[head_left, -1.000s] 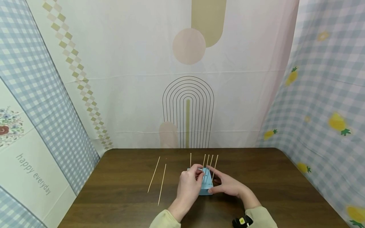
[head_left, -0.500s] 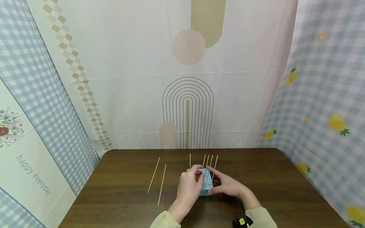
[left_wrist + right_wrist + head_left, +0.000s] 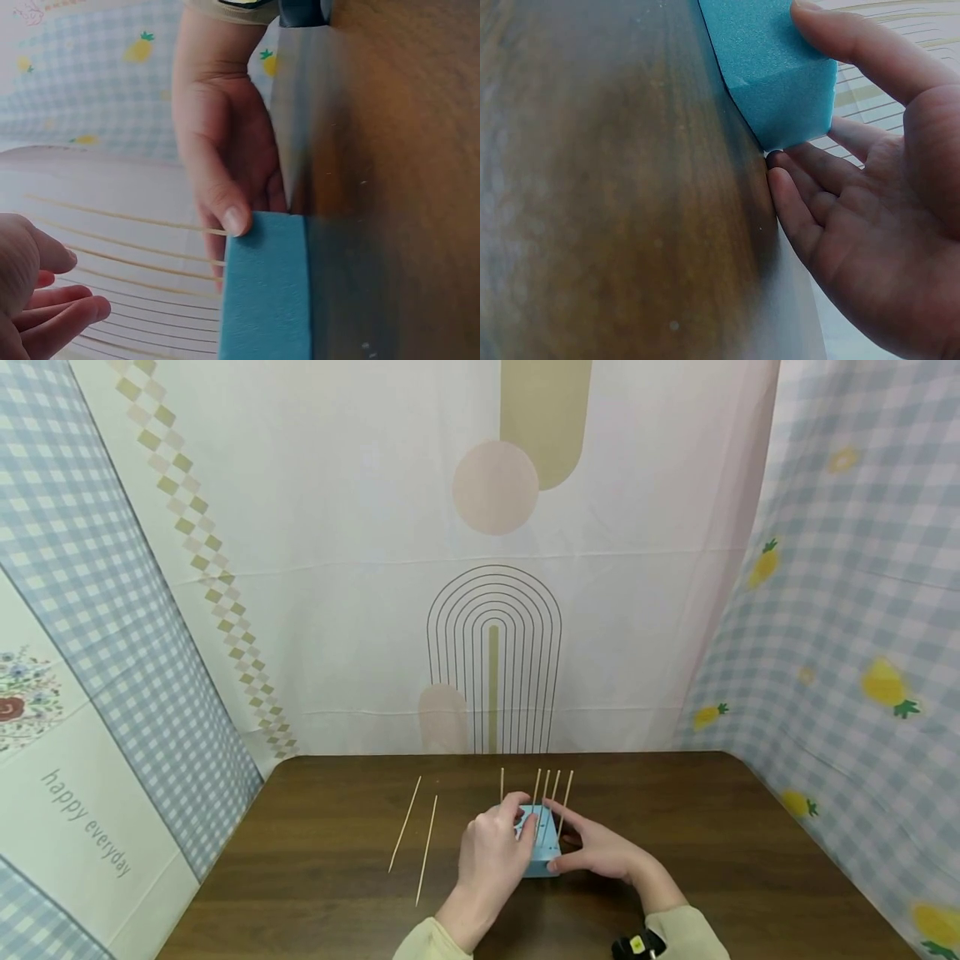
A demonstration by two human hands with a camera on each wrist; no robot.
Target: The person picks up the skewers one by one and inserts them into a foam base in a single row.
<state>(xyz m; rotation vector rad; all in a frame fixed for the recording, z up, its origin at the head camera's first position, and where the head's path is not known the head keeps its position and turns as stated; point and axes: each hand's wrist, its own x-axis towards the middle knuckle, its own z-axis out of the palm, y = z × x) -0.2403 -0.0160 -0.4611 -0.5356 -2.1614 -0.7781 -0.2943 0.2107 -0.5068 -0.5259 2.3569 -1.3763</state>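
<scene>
A light-blue foam block [image 3: 542,867] sits on the table between the hands, with small dark holes in its top. Several thin wooden skewers [image 3: 567,797] stand upright in it, mostly toward its right side; one skewer [image 3: 502,783] rises at its back left. My right hand [image 3: 603,852] holds the block at its right end, thumb on the front face and fingers behind, as the right wrist view confirms. My left hand [image 3: 491,856] hovers over the block's left part. In the left wrist view its thumb and fingers [image 3: 56,322] are apart, with nothing seen between them.
Two loose skewers, a farther one [image 3: 405,823] and a nearer one [image 3: 426,852], lie on the brown wooden table [image 3: 315,860] left of the block. Patterned cloths hang behind the table and on both sides. A black strap device [image 3: 637,945] is on the right wrist.
My left thumb and fingertips, close together before, have spread apart, and the hand has shifted slightly left. My right hand stays on the block.
</scene>
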